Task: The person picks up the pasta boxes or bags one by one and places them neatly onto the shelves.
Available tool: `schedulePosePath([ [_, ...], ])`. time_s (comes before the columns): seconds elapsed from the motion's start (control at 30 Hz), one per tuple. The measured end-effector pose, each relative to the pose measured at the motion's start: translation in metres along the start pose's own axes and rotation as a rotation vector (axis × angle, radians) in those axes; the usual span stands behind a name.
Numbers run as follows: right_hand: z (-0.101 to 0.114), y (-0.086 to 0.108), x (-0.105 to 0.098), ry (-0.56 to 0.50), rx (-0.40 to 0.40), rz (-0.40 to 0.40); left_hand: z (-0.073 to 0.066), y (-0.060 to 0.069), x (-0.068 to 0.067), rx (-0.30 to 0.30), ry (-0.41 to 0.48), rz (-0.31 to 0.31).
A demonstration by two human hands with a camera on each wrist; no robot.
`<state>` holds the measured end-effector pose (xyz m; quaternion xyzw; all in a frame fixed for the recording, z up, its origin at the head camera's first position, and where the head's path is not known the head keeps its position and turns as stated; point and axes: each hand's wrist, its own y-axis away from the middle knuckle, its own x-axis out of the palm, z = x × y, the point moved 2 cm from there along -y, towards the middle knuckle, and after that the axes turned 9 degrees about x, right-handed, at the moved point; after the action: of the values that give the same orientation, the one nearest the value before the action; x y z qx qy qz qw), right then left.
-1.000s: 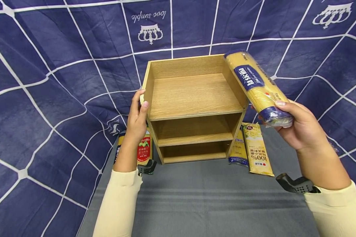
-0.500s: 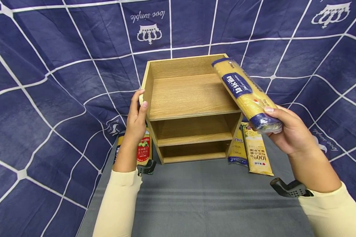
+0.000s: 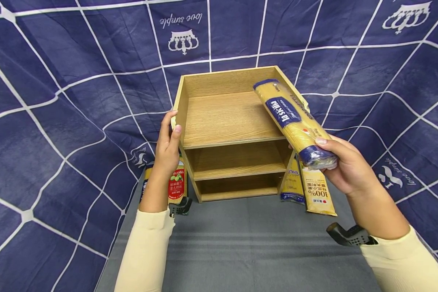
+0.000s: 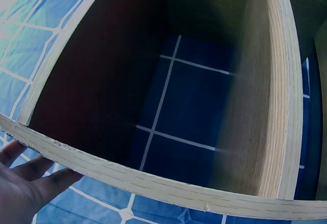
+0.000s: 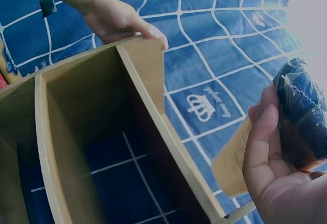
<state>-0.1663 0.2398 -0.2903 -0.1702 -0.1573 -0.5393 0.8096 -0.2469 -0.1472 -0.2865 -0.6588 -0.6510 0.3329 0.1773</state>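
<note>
A wooden shelf unit (image 3: pixel 241 140) with an open top compartment stands at the centre. My left hand (image 3: pixel 166 146) rests against its left side panel, fingertips on the outer face in the left wrist view and fingers fairly straight. In my right hand (image 3: pixel 354 166) is a clear-wrapped spaghetti packet (image 3: pixel 295 121) with blue ends, gripped near its lower end with the thumb on top. The packet slants up and left, its far end over the right part of the top compartment. In the right wrist view its blue end (image 5: pixel 301 114) lies against my curled fingers.
Right of the unit, a blue-and-yellow packet (image 3: pixel 293 186) and a yellow noodle packet (image 3: pixel 316 192) lean back. Left of it are a red-labelled oil bottle (image 3: pixel 177 184) and another packet (image 3: pixel 145 178), partly behind my left arm. Blue gridded cloth surrounds the grey table (image 3: pixel 219 243).
My right hand has moved left and slightly down with the spaghetti packet, bringing it from beyond the unit's right side to over the top compartment. My left hand stays in place.
</note>
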Motion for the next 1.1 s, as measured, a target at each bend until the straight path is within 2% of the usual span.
schedulePosePath([
  [0.07,-0.002,-0.001,0.001,-0.002,0.007,0.008,0.003,0.0,0.0,-0.001,-0.001,-0.001],
  [0.2,-0.006,-0.004,0.001,-0.041,0.027,0.031,0.02,-0.002,-0.001,0.006,-0.002,-0.006],
  [0.27,-0.008,-0.005,0.001,-0.039,0.033,0.017,0.03,-0.003,-0.002,0.015,0.001,-0.01],
  [0.33,-0.01,-0.007,0.001,-0.016,0.031,-0.001,0.034,-0.003,-0.002,0.025,0.001,-0.015],
  [0.47,-0.015,-0.01,0.0,0.024,0.028,-0.034,0.036,-0.003,-0.003,0.039,-0.006,-0.015],
  [0.67,-0.021,-0.014,0.002,0.006,0.027,-0.046,0.034,-0.002,-0.003,0.052,-0.01,-0.013],
  [0.77,-0.023,-0.015,0.003,-0.002,0.034,-0.058,0.019,-0.001,-0.001,0.031,-0.002,-0.008],
  [0.87,-0.024,-0.016,0.004,-0.002,0.046,-0.08,0.017,-0.002,-0.001,0.015,0.007,-0.005],
  [0.9,-0.024,-0.016,0.004,-0.001,0.05,-0.085,0.018,-0.002,-0.001,0.011,0.016,-0.004],
  [1.0,-0.025,-0.017,0.003,-0.004,0.058,-0.093,0.033,-0.003,-0.002,0.028,0.029,-0.008],
  [1.1,-0.027,-0.018,0.002,-0.012,0.065,-0.09,0.034,-0.003,-0.002,0.041,0.035,-0.009],
])
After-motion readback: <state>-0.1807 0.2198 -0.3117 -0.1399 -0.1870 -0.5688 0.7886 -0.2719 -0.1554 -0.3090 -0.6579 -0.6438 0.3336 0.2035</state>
